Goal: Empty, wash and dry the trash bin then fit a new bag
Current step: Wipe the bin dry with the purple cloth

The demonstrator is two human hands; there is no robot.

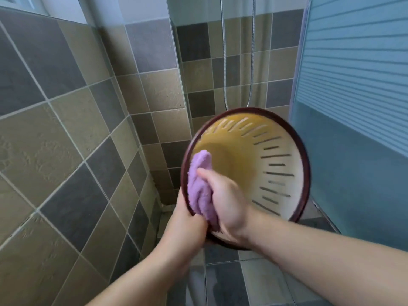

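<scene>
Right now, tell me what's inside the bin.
Inside the bin: a purple cloth gripped by the right hand, pressed against the near-left wall. No trash or bag visible. Hand and cloth hide the wall beneath them.

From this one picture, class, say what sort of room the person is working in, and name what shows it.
Most likely a bathroom shower area: grey and tan tiled walls, a metal shower hose hanging down, and a frosted glass screen beside it.

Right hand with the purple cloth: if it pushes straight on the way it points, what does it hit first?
Most likely the yellow inner wall of the trash bin. The right hand points up-left into the bin's mouth, with the purple cloth leading, so the cloth would meet the wall near the dark rim. Depth is unclear.
</scene>
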